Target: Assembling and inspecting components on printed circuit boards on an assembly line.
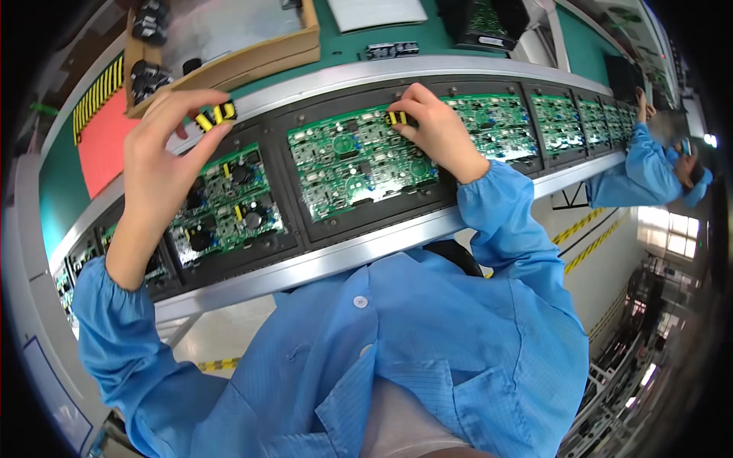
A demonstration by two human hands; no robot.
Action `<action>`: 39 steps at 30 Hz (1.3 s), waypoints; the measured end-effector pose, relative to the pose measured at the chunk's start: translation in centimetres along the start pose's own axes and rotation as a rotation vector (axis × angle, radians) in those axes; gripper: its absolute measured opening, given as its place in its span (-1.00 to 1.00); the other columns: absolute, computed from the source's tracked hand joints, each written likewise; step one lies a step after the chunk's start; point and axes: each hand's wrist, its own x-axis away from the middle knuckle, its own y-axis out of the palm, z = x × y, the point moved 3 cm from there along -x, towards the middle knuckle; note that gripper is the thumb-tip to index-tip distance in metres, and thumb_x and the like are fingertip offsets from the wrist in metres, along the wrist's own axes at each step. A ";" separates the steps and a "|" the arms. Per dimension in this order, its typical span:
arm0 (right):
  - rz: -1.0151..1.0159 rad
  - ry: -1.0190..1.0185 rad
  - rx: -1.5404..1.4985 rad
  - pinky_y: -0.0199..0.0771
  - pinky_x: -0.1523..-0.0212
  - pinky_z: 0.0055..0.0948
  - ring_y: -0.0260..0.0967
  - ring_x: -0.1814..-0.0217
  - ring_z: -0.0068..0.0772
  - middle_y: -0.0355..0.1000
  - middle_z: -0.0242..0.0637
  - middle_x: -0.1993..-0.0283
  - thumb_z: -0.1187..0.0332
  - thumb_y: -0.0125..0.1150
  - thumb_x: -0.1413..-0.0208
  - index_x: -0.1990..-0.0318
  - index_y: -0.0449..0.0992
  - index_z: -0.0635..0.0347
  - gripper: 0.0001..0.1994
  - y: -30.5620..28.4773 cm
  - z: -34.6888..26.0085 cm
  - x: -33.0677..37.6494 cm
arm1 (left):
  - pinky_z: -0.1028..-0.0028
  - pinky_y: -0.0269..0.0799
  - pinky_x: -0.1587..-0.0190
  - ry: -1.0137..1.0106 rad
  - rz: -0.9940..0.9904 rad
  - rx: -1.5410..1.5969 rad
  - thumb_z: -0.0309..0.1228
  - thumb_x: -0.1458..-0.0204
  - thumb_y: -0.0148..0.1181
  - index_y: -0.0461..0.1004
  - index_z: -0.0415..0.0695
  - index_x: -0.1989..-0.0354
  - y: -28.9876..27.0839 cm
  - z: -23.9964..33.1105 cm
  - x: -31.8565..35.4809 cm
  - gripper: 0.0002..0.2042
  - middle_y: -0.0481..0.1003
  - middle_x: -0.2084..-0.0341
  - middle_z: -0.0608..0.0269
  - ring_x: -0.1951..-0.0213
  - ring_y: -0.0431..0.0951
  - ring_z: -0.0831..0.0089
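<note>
Between the thumb and fingers of my left hand (153, 149) are small yellow-and-black coil components (217, 116), held up above the line near the cardboard box. My right hand (441, 130) pinches another yellow-and-black coil component (397, 117) at the upper part of a green circuit board (336, 172); whether it touches the board I cannot tell. That board lies in a black carrier frame (279, 168). To its left, partly behind my left hand, a second circuit board (221, 217) bears round black parts and small yellow ones.
Metal rails (359, 250) edge the line, which carries several more boards (557, 122) to the right. Beyond stand a cardboard box (263, 67) with black parts, a black bin (482, 27), and a strip of black components (392, 50). A co-worker (649, 168) is at the far right.
</note>
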 end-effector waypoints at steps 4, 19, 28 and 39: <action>-0.034 0.028 0.012 0.58 0.11 -0.21 0.52 0.09 -0.11 0.44 -0.31 0.07 0.45 0.46 -0.02 0.06 0.63 0.12 -0.70 0.0 -0.4 -0.2 | 0.43 0.47 0.28 -0.067 -0.030 0.054 -0.48 0.05 0.49 0.62 -0.05 0.12 2.0 -0.4 0.5 -0.71 0.62 0.28 0.31 0.29 0.57 0.37; 0.196 0.150 -0.342 0.53 0.13 -0.54 0.44 0.20 -0.53 0.47 -0.31 0.02 0.70 0.39 0.00 0.02 0.64 0.24 -0.65 -5.1 1.2 3.6 | 0.29 0.58 0.15 0.179 -0.341 -0.074 -0.39 0.04 0.45 0.66 -0.03 0.19 15.4 -0.4 -0.5 -0.78 0.62 0.37 0.31 0.16 0.57 0.30; 0.174 0.036 -0.427 0.56 0.18 -0.46 0.51 0.18 -0.42 0.57 -0.28 0.12 0.56 0.50 0.05 -0.04 0.67 0.14 -0.58 -3.2 0.5 5.4 | 0.33 0.59 0.08 0.105 -0.367 -0.130 -0.43 0.08 0.45 0.67 -0.06 0.11 15.6 0.5 -0.3 -0.70 0.64 0.29 0.33 0.14 0.59 0.29; 0.123 -0.157 -0.138 0.46 0.12 -0.33 0.47 0.12 -0.36 0.56 -0.44 0.24 0.39 0.47 0.06 0.20 0.66 0.08 -0.77 0.5 0.1 6.3 | 0.44 0.58 0.24 -0.160 -0.254 0.026 -0.52 0.11 0.52 0.69 -0.19 0.28 11.9 4.3 1.0 -0.81 0.63 0.23 0.23 0.32 0.63 0.40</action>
